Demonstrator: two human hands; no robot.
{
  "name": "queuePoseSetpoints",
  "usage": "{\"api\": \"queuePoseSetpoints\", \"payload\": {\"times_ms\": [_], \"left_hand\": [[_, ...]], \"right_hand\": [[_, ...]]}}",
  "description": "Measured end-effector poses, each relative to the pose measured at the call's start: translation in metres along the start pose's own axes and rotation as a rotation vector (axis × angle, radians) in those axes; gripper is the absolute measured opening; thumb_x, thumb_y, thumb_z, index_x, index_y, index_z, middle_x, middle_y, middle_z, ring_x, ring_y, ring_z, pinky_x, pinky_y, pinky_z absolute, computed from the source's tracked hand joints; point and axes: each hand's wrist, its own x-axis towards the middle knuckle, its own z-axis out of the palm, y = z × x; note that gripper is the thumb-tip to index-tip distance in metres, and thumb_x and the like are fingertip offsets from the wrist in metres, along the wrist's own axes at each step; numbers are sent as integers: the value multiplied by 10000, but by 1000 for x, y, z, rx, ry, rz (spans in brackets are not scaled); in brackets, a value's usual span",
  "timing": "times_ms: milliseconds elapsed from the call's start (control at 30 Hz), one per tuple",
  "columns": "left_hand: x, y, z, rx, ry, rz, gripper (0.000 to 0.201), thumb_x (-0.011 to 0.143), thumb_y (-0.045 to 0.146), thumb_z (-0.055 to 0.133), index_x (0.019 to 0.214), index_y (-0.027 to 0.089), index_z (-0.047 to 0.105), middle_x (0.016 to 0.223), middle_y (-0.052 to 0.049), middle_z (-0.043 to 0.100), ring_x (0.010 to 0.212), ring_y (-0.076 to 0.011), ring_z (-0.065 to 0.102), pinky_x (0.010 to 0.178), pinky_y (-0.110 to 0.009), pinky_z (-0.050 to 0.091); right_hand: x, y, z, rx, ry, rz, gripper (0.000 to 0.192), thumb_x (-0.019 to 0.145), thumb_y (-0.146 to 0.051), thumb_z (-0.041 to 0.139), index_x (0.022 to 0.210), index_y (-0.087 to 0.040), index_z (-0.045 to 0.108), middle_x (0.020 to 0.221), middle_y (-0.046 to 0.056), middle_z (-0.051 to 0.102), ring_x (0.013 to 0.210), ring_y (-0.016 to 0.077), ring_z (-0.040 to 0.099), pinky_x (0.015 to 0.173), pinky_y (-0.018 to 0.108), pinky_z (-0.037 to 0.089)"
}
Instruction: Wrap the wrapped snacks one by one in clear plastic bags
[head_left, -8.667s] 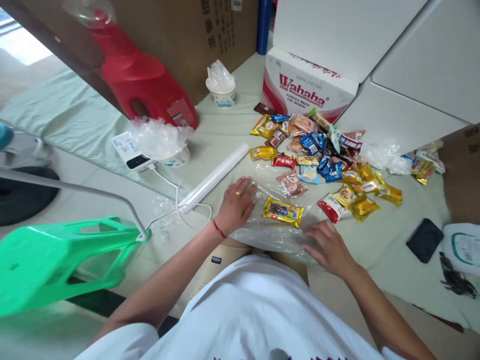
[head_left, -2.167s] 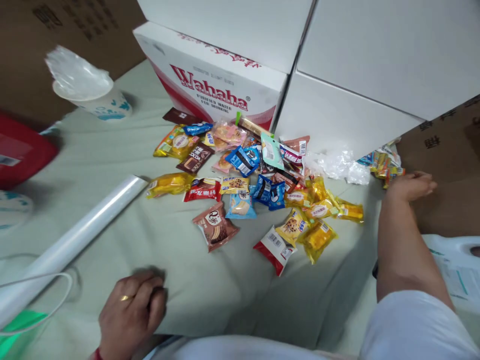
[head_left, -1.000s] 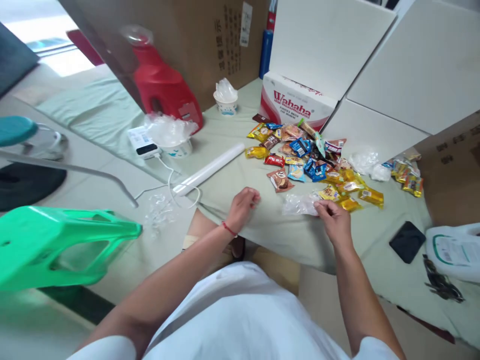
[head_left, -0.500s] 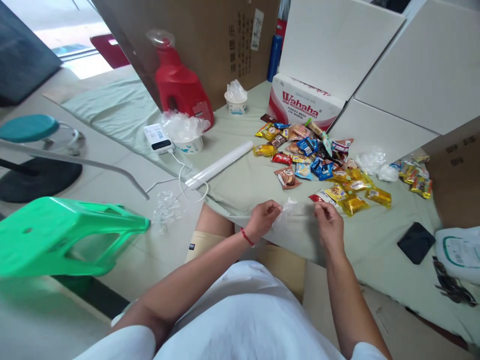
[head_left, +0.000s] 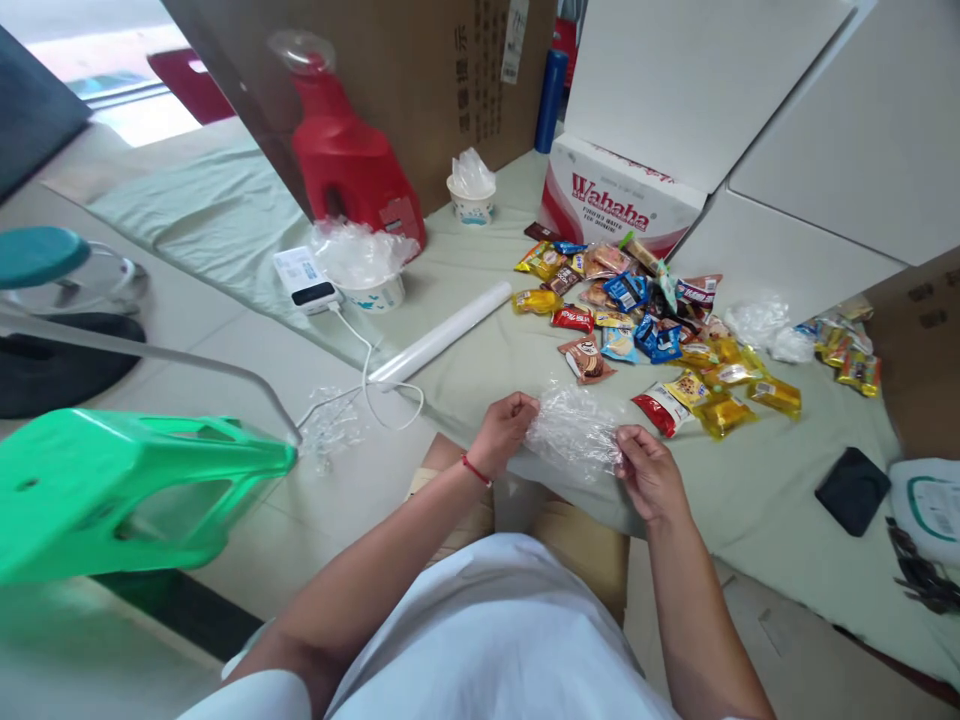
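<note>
Fingers of the left hand (head_left: 504, 428) and right hand (head_left: 646, 470) pinch opposite edges of a crinkled clear plastic sheet (head_left: 574, 434), stretched at lower centre over pale green cloth (head_left: 750, 490); glossy snack packets (head_left: 660, 330) lie scattered above, right of centre.

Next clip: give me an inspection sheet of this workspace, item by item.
Surface: pale green cloth spread over the floor.
Job's things: crumpled clear plastic bag, stretched between both hands.
Clutter: snack packets in a heap; plastic film roll; red jug; black phone.
Grippers: left hand and right hand each pinch a bag edge.
Cables: white cable from a power bank.
Surroundings: Wahaha box; green stool.
</note>
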Motion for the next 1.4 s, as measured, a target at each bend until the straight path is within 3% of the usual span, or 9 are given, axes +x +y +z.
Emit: {"api": "queuePoseSetpoints", "payload": {"times_ms": [100,200,300,367,600,800,1033,1200,1400], "left_hand": [[-3,1,-7,103,159,126,377,868,562,652,903,192,592,734,9,548,632,-122,480,578,-251,374],[-21,3,-7,371,296,554,274,945,463,617,1019,203,574,928,-55,602,819,-171,563,727,-304,455],[-39,-1,3,614,60,971,450,898,556,689,1153,204,575,1072,-108,627,1012,-249,596,894,-401,459],[-44,-6,14,731,-37,1044,619,855,664,694,1243,198,569,1137,-137,633,1103,-299,588,950,-445,432],[-29,-9,40,813,-154,840,337,989,507,557,1041,206,699,972,-121,681,982,-274,590,870,-434,414],[-19,-2,39,320,-94,461,276,992,398,572,822,192,641,760,-23,619,721,-147,529,707,-292,424],[3,21,10,-267,56,74,380,759,510,804,799,183,615,714,14,608,650,-97,518,562,-203,389],[14,32,-27,-70,194,-59,408,678,508,822,776,175,607,668,-3,630,603,-106,538,471,-189,343],[9,29,-48,237,77,-160,322,733,433,713,899,160,667,573,31,589,499,-93,443,474,-214,320]], "right_hand": [[4,2,5,45,19,23,422,610,-499,928,771,-219,656,702,-34,553,530,77,393,408,192,335],[8,4,11,58,48,35,429,610,-502,930,758,-216,646,634,-45,513,517,77,411,399,181,318],[9,5,17,44,78,30,445,606,-522,928,771,-214,653,590,-56,494,500,74,411,397,174,323],[7,4,20,26,93,17,448,622,-540,915,783,-215,652,583,-58,499,488,73,406,399,176,331],[-1,-2,22,24,69,2,440,682,-574,881,781,-210,655,611,-44,526,523,86,427,445,195,389],[-6,0,15,-51,31,-47,781,655,-530,903,1338,-299,601,1180,48,678,722,112,558,539,217,469],[-5,1,0,-48,176,22,487,593,-501,916,894,-176,714,659,-52,549,521,57,355,447,183,261],[1,-6,-41,-76,250,17,509,561,-513,930,872,-178,705,661,-61,519,499,48,312,434,188,227],[12,-29,-63,-571,447,-266,457,756,-534,805,1018,-164,748,792,19,658,609,115,478,549,237,390]]}}
